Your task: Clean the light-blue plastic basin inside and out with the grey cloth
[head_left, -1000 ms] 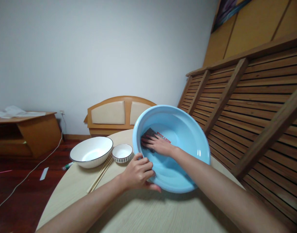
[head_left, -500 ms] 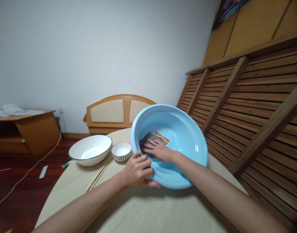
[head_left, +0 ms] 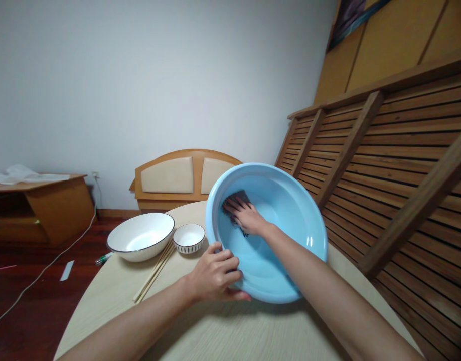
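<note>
A light blue plastic basin is tilted on the round table, its inside facing me. My left hand is closed on the near-left part of its rim, thumb lower down and fingers over the edge. Inside, my right hand holds a dark grey cloth pressed to the basin's bottom, toward the upper left, with its fingers extended over it. The hand and cloth cover most of the printed picture there. Left of the basin stands a small white bowl with dark marks around its outside.
On the table lie wooden chopsticks beside a large white bowl with a dark rim. Slatted wooden boards lean on the right. A headboard stands behind the table, and a white cable crosses the floor at left.
My right hand has slid up along the basin's bottom with the cloth, which now covers more of the print. My left hand stays on the rim, and the view has shifted slightly.
</note>
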### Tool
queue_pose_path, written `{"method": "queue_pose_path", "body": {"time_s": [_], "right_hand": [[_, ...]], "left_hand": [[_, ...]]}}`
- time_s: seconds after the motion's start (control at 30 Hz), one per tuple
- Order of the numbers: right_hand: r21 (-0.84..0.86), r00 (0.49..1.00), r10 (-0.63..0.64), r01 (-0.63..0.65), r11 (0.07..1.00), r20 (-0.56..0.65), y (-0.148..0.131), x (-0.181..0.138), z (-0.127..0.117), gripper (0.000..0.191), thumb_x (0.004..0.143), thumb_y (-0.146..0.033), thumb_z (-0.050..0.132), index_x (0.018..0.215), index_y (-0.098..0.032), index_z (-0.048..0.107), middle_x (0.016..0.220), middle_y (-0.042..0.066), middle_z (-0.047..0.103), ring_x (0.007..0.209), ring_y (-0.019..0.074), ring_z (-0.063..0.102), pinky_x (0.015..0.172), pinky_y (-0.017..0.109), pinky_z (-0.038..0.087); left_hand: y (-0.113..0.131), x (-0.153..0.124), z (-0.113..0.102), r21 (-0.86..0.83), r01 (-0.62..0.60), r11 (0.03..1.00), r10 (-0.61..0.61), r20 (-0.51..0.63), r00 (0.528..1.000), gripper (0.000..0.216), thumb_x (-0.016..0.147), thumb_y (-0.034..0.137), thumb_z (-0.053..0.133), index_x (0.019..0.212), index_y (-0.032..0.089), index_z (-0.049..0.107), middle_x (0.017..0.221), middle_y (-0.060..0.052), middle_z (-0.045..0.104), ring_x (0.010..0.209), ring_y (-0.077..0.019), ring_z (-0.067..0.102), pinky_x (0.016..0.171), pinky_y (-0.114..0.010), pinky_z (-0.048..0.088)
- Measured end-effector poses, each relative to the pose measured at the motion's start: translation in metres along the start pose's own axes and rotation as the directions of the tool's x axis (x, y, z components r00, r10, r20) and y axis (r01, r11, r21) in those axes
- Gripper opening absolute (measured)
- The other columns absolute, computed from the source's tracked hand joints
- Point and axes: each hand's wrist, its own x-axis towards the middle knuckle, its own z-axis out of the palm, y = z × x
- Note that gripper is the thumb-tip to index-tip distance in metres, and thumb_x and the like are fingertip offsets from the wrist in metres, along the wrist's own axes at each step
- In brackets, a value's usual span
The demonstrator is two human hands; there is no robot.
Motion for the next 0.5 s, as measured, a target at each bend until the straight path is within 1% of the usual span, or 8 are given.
{"method": "queue_pose_path", "body": {"time_s": [0.13,0.23,0.27,0.33,0.4,0.5], "right_hand": [[-0.005,0.986,0.168,-0.168,0.986,0.021,0.005,0.002,-0.006,0.06,0.105,-0.025,0.036,0.164,-0.03,0.027,0.171,0.001,0.021,0.155,0.0347,0.019,0.116,0.054,0.034],[0.001,0.981,0.188,-0.189,0.982,0.04,0.005,0.002,-0.008,0.06,0.105,-0.026,0.036,0.164,-0.028,0.025,0.172,0.002,0.019,0.155,0.0368,0.018,0.116,0.055,0.035],[0.004,0.984,0.172,-0.173,0.985,0.049,0.003,0.0,-0.008,0.061,0.105,-0.026,0.037,0.164,-0.028,0.025,0.172,0.002,0.018,0.155,0.0374,0.018,0.116,0.056,0.035],[0.012,0.993,0.1,-0.101,0.995,0.069,-0.002,-0.006,-0.005,0.061,0.105,-0.027,0.038,0.164,-0.028,0.024,0.172,0.002,0.017,0.155,0.0377,0.017,0.116,0.057,0.035],[0.02,0.996,-0.009,0.008,1.0,0.09,-0.01,-0.016,-0.001,0.06,0.105,-0.028,0.039,0.164,-0.028,0.025,0.172,0.003,0.017,0.155,0.0373,0.017,0.115,0.058,0.034],[0.028,0.977,-0.186,0.184,0.983,0.103,-0.023,-0.033,0.005,0.059,0.105,-0.028,0.042,0.162,-0.026,0.03,0.17,0.005,0.023,0.155,0.0376,0.018,0.114,0.061,0.034]], "left_hand": [[0.0,0.0,0.0,-0.005,-0.012,1.0,0.012,-0.007,1.0,0.05,0.093,0.063,0.062,0.067,0.021,0.058,0.064,0.002,0.053,0.066,-0.0156,0.044,0.076,-0.037,0.027],[-0.001,0.001,0.0,0.006,-0.014,1.0,0.014,0.0,1.0,0.051,0.092,0.064,0.063,0.067,0.021,0.057,0.063,0.002,0.053,0.066,-0.0154,0.044,0.076,-0.037,0.027],[-0.001,0.001,0.001,0.008,-0.013,1.0,0.013,-0.002,1.0,0.051,0.092,0.064,0.063,0.066,0.021,0.056,0.063,0.001,0.053,0.066,-0.0154,0.044,0.076,-0.037,0.027],[-0.001,0.002,0.001,0.009,-0.012,1.0,0.012,-0.009,1.0,0.052,0.092,0.065,0.062,0.066,0.02,0.056,0.063,0.001,0.054,0.065,-0.0153,0.043,0.075,-0.037,0.027],[-0.001,0.002,0.001,0.005,-0.001,1.0,0.001,-0.016,1.0,0.051,0.093,0.065,0.061,0.068,0.021,0.058,0.064,0.001,0.055,0.065,-0.0153,0.043,0.076,-0.037,0.027],[-0.002,0.002,0.001,-0.007,0.03,1.0,-0.03,-0.021,0.999,0.051,0.094,0.066,0.059,0.07,0.021,0.061,0.064,0.001,0.055,0.067,-0.0159,0.045,0.078,-0.037,0.028]]}}
